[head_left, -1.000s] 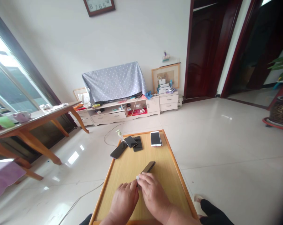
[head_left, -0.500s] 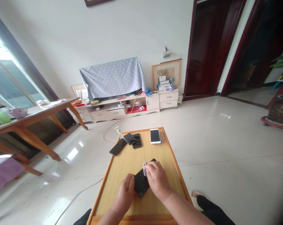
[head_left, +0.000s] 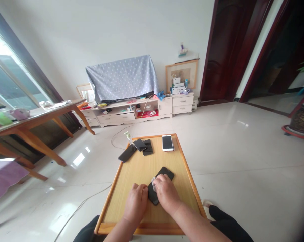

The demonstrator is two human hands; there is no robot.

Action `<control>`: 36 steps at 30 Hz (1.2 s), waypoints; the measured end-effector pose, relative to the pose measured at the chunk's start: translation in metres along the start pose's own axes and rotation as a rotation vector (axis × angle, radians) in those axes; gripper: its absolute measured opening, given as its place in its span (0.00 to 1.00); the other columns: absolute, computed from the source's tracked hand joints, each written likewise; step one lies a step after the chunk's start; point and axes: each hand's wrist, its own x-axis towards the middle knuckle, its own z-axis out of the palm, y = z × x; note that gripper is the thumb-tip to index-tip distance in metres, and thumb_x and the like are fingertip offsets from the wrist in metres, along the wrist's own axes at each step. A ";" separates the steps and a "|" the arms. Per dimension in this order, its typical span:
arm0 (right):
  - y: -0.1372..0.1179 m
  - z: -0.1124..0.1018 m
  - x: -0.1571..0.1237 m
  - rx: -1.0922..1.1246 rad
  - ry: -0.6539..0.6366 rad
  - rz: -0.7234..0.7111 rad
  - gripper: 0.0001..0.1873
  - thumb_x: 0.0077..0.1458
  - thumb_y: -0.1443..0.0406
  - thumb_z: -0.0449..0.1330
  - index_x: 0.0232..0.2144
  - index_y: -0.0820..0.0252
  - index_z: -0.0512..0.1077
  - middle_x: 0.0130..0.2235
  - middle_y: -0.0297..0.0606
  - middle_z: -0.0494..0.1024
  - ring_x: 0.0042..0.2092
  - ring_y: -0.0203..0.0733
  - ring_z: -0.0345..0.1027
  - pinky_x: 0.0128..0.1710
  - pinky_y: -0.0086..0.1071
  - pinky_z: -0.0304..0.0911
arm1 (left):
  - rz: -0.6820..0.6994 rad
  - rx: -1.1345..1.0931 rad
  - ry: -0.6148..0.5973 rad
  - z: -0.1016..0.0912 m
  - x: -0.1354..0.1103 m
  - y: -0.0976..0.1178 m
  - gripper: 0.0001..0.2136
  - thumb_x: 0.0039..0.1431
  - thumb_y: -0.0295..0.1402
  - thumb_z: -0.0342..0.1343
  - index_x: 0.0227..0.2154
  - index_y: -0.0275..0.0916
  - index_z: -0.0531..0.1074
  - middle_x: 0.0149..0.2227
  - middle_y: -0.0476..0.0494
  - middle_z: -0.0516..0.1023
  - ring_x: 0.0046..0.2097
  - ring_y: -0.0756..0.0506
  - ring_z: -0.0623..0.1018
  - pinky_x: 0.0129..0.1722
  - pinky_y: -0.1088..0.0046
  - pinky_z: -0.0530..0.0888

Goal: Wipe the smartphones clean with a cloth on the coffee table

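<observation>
A black phone (head_left: 164, 175) lies flat on the low wooden table (head_left: 139, 171) in front of me. My left hand (head_left: 136, 202) is curled and holds the phone's near left edge. My right hand (head_left: 165, 194) rests on top of the phone with its fingers pinched on a small white wipe (head_left: 154, 183) pressed against the screen. At the table's far edge lie a white phone (head_left: 167, 143), two stacked dark phones (head_left: 143, 146) and another dark phone (head_left: 127, 153) that hangs over the left rim. A small pump bottle (head_left: 128, 136) stands by them.
A long wooden table (head_left: 41, 117) stands at the left by the window. A white TV cabinet (head_left: 131, 114) with a cloth-covered screen lines the far wall. A cable (head_left: 86, 201) trails over the tiled floor. Dark doors are at the right, with a potted plant (head_left: 303, 117).
The phone went from tilted on edge between both hands to lying flat on the table. My right hand with the wipe slid along the screen, first away from me, then back toward me.
</observation>
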 end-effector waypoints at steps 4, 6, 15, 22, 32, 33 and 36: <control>-0.009 -0.007 -0.001 -0.024 -0.034 0.034 0.15 0.67 0.69 0.49 0.39 0.56 0.77 0.44 0.41 0.76 0.46 0.46 0.66 0.49 0.37 0.62 | 0.091 0.089 0.087 0.010 -0.015 -0.004 0.27 0.57 0.46 0.58 0.57 0.39 0.67 0.51 0.37 0.74 0.53 0.36 0.74 0.52 0.55 0.70; -0.021 -0.012 -0.008 -0.033 -0.054 0.020 0.15 0.68 0.66 0.48 0.44 0.56 0.76 0.48 0.42 0.77 0.48 0.48 0.66 0.52 0.40 0.61 | 0.129 0.105 0.089 0.015 -0.021 -0.008 0.31 0.54 0.44 0.60 0.59 0.38 0.64 0.53 0.36 0.74 0.54 0.35 0.73 0.53 0.53 0.70; -0.016 -0.026 -0.004 -0.105 -0.245 -0.007 0.26 0.71 0.55 0.40 0.63 0.54 0.64 0.66 0.40 0.65 0.70 0.59 0.43 0.61 0.57 0.47 | 0.149 0.138 0.135 0.022 -0.025 -0.015 0.35 0.54 0.38 0.59 0.64 0.37 0.54 0.52 0.35 0.77 0.52 0.36 0.75 0.53 0.54 0.67; -0.015 -0.025 -0.008 -0.115 -0.287 0.006 0.29 0.71 0.55 0.39 0.67 0.57 0.59 0.67 0.44 0.61 0.71 0.55 0.41 0.67 0.62 0.23 | 0.162 0.178 0.156 0.018 -0.026 -0.011 0.33 0.54 0.37 0.58 0.62 0.38 0.57 0.51 0.36 0.78 0.52 0.37 0.76 0.52 0.57 0.67; 0.005 -0.043 -0.011 -0.191 -0.264 0.177 0.30 0.70 0.55 0.40 0.66 0.62 0.60 0.68 0.47 0.58 0.72 0.58 0.37 0.65 0.67 0.20 | 0.157 0.201 0.158 0.018 -0.026 -0.009 0.32 0.52 0.41 0.60 0.59 0.37 0.62 0.50 0.36 0.77 0.51 0.37 0.76 0.52 0.56 0.66; 0.001 -0.042 -0.017 -0.162 -0.271 0.125 0.30 0.70 0.55 0.41 0.67 0.62 0.59 0.68 0.47 0.58 0.72 0.57 0.39 0.67 0.64 0.22 | 0.154 0.200 0.148 0.017 -0.026 -0.008 0.31 0.53 0.41 0.60 0.58 0.38 0.63 0.50 0.37 0.77 0.51 0.37 0.76 0.52 0.57 0.66; -0.015 -0.037 -0.037 -0.035 -0.300 -0.077 0.28 0.71 0.55 0.41 0.68 0.56 0.58 0.67 0.43 0.61 0.70 0.51 0.47 0.69 0.58 0.24 | 0.144 0.195 0.108 0.014 -0.026 -0.005 0.28 0.54 0.39 0.59 0.57 0.38 0.64 0.51 0.37 0.77 0.52 0.38 0.75 0.53 0.57 0.66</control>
